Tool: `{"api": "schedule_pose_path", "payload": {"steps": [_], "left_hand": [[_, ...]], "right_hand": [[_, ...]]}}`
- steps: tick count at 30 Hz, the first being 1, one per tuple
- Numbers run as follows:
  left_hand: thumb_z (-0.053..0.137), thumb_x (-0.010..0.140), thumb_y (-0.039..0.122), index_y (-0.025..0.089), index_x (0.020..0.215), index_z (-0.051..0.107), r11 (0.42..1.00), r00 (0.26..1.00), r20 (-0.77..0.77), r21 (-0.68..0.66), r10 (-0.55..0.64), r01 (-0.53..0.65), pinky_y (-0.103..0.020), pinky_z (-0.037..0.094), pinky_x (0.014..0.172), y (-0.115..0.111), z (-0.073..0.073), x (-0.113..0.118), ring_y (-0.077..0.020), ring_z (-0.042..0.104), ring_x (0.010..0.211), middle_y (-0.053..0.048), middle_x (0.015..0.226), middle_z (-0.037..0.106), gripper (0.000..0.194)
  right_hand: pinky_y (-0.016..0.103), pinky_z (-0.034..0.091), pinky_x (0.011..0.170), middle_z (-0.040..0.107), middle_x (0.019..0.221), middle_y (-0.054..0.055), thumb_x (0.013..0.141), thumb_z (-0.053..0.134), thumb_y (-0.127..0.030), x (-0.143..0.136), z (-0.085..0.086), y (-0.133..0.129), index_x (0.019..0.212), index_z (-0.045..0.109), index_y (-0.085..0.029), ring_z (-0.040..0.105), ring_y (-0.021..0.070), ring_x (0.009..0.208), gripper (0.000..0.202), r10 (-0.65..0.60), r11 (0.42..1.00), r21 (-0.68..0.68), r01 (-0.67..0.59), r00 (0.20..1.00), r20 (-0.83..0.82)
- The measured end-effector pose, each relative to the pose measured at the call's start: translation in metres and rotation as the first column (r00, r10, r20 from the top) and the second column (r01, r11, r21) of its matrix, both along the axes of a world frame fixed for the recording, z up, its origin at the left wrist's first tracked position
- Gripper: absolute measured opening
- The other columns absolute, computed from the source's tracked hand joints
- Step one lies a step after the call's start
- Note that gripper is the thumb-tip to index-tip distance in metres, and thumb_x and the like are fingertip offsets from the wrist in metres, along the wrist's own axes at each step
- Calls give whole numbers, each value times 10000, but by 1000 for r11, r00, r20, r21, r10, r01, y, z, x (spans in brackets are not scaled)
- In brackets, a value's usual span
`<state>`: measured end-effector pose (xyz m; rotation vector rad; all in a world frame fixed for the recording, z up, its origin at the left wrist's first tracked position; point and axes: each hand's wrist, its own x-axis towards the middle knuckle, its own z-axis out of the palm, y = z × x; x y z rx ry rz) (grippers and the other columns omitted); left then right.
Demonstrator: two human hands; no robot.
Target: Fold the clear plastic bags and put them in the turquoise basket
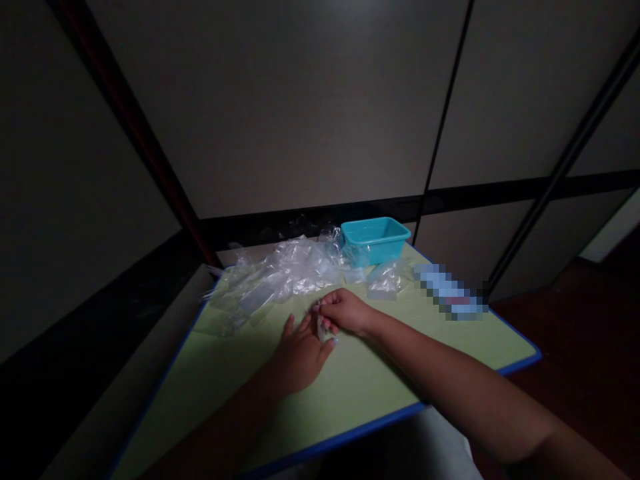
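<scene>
My right hand [346, 312] is closed in a pinch around a small piece of clear plastic, apparently a plastic bag [321, 328], just over the table. My left hand [301, 355] lies low beside it with fingers spread and thumb out. Its fingertips come close to the bag, but whether they touch it is hard to see in the dim light. Beyond both hands spreads a crumpled heap of clear plastic bags [295, 267]. Another clear bag [384, 283], with a flat pale part, lies to the right of the heap.
A turquoise plastic basin [377, 252] stands at the table's back, behind the bags. A blurred-out bluish object [450, 293] lies near the right edge. The pale green table [370, 387] has a blue rim and stands against dark-trimmed cabinet panels [310, 120].
</scene>
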<state>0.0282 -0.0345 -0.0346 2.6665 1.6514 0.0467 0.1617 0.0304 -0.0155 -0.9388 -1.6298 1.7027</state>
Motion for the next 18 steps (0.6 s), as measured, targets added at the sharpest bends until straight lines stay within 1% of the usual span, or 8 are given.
{"api": "schedule_pose_path", "payload": {"steps": [2,4,6,9,11,14,16,18], "left_hand": [[265,912,367,185,1266,450,1000,1000,6,6,-1,1,-538,120,1056,0,0,-1,-234,236,1321,-120,1363,412,440],[268,912,344,210,1259,461,1000,1000,11,19,-7,7,-533,126,1056,-1,1,-1,-231,223,1326,-101,1372,404,419],[275,909,322,240,1247,476,999,1000,18,41,-19,18,-527,122,1058,-2,1,-1,-230,162,1344,-73,1396,373,402],[308,892,291,241,1269,458,997,1000,29,83,2,-4,-521,113,1060,-2,-1,-1,-235,43,1360,-57,1446,273,408],[321,884,281,239,1308,409,995,999,35,97,12,-16,-515,112,1061,-2,-2,-1,-233,5,1360,-52,1465,220,435],[298,891,304,237,1348,346,996,999,32,87,12,-14,-511,122,1058,-2,-1,0,-230,-11,1360,-45,1477,171,464],[272,896,318,196,1354,338,997,1000,16,73,25,-27,-514,129,1054,-2,0,1,-240,-10,1359,-64,1481,132,478],[257,898,316,169,1345,356,997,999,-2,63,34,-34,-515,130,1052,-3,1,1,-249,-10,1358,-75,1482,112,481]], "right_hand": [[140,312,326,491,380,-48,787,506,-179,1,0,1,506,510,-119,406,33,301,287,8,1000,3,-8,1000,2],[146,342,344,501,396,-46,787,527,-216,4,1,2,518,510,-119,427,39,314,287,58,998,2,-58,998,10],[157,382,378,531,435,-36,772,571,-266,9,2,5,557,529,-113,467,48,346,267,177,984,-15,-177,984,36],[166,422,439,583,530,-21,724,642,-339,21,6,11,675,575,-101,513,51,410,251,367,930,-54,-365,928,58],[170,438,477,604,598,-15,691,674,-371,29,7,16,760,588,-105,539,53,460,289,428,903,-58,-425,903,49],[169,445,492,601,626,-20,635,717,-349,39,8,23,789,577,-113,564,65,511,314,432,902,-14,-432,897,95],[165,437,460,567,562,-40,621,722,-297,43,7,26,740,551,-119,552,69,481,274,375,922,23,-388,903,212],[162,421,417,525,493,-62,624,710,-251,46,7,28,702,513,-130,534,73,432,244,307,940,30,-339,882,358]]}}
